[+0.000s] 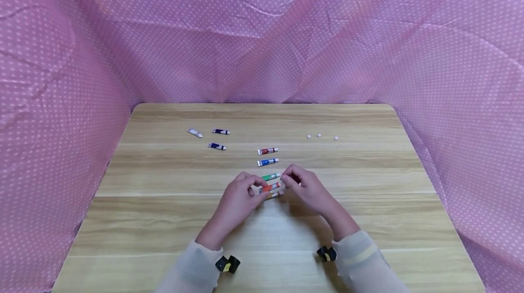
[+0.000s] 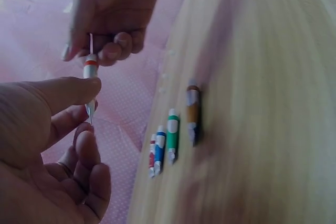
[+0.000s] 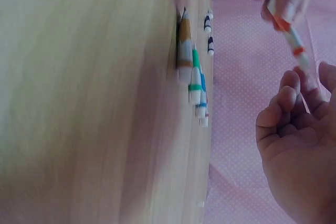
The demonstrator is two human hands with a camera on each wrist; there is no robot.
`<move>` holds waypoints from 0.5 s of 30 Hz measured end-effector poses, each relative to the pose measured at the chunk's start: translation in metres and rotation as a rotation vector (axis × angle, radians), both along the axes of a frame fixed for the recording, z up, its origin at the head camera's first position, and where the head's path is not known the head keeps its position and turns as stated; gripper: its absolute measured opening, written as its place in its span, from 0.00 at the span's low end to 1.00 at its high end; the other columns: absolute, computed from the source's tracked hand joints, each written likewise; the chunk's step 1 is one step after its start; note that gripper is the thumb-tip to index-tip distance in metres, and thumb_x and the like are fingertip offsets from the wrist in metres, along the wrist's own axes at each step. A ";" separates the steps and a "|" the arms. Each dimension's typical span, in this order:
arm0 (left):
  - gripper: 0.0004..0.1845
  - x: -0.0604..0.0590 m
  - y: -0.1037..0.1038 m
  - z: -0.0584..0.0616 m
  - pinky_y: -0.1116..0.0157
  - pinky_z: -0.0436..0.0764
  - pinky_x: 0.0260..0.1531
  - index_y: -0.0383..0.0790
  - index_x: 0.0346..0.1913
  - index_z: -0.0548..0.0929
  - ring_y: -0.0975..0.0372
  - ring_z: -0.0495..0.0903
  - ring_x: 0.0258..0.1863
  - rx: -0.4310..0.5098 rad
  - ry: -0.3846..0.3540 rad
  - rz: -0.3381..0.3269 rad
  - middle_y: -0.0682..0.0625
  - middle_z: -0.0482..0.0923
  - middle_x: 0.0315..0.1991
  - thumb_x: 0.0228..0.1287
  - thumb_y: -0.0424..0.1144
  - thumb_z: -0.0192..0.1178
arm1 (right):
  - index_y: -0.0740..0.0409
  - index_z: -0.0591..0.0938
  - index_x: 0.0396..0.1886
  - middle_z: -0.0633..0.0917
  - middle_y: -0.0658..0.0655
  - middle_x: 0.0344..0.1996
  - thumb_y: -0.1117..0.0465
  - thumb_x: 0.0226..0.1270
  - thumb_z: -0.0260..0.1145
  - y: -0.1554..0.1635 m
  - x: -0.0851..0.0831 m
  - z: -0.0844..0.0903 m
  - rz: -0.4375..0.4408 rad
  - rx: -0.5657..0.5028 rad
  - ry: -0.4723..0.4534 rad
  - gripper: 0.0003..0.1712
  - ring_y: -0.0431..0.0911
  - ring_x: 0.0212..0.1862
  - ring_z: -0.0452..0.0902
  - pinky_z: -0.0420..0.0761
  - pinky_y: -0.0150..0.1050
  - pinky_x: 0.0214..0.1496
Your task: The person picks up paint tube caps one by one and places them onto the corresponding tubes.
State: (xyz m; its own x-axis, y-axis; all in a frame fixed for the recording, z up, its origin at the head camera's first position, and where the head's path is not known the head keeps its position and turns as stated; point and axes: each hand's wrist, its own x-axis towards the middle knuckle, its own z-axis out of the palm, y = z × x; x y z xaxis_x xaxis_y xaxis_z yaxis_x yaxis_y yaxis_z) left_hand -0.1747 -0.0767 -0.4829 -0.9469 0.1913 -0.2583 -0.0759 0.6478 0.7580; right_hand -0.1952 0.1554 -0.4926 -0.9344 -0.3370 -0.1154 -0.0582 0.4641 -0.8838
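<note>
My left hand [image 1: 241, 195] pinches an orange paint tube [image 1: 270, 187] between thumb and fingers, with its white-capped end pointing at my right hand [image 1: 304, 188]. The right hand's fingers are loosely curled close to that cap; thumb and forefinger look apart in the right wrist view, and whether a fingertip touches the cap is hard to tell. Beneath and beside the left hand lie a green tube [image 1: 271, 177] and a brownish-yellow tube [image 1: 275, 195], the latter partly hidden in the head view. A blue tube [image 1: 268, 162] and a red tube [image 1: 268, 151] lie farther back in the same column.
At the back left lie two dark tubes [image 1: 221, 131] and a pale tube [image 1: 195, 133]. Three small white caps [image 1: 319, 135] sit at the back right. The wooden table [image 1: 123, 220] is bordered by a pink dotted curtain [image 1: 262, 56].
</note>
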 end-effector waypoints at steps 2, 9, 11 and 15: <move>0.09 0.001 0.000 -0.005 0.68 0.79 0.35 0.57 0.48 0.90 0.62 0.77 0.37 -0.028 0.005 -0.013 0.54 0.80 0.48 0.69 0.45 0.77 | 0.55 0.83 0.54 0.87 0.63 0.43 0.53 0.87 0.59 0.005 -0.003 0.001 -0.030 -0.002 -0.009 0.13 0.55 0.45 0.81 0.83 0.38 0.45; 0.10 0.010 0.001 -0.025 0.66 0.79 0.38 0.56 0.47 0.92 0.63 0.77 0.38 -0.072 -0.004 -0.090 0.57 0.81 0.43 0.64 0.44 0.79 | 0.59 0.80 0.58 0.84 0.63 0.42 0.55 0.87 0.59 0.030 -0.022 0.006 -0.207 -0.070 0.035 0.14 0.60 0.47 0.82 0.85 0.41 0.47; 0.12 0.013 0.002 -0.031 0.66 0.78 0.39 0.55 0.48 0.92 0.65 0.77 0.37 -0.091 0.000 -0.111 0.59 0.81 0.41 0.63 0.45 0.80 | 0.63 0.79 0.58 0.83 0.57 0.38 0.58 0.86 0.60 0.038 -0.027 0.008 -0.274 -0.126 0.053 0.14 0.53 0.43 0.81 0.84 0.37 0.45; 0.11 0.018 0.002 -0.041 0.67 0.76 0.38 0.55 0.47 0.92 0.65 0.76 0.36 -0.123 0.001 -0.137 0.60 0.81 0.39 0.63 0.46 0.80 | 0.69 0.77 0.58 0.81 0.46 0.33 0.64 0.86 0.59 0.053 -0.038 0.013 -0.393 -0.267 0.071 0.12 0.39 0.37 0.79 0.82 0.31 0.43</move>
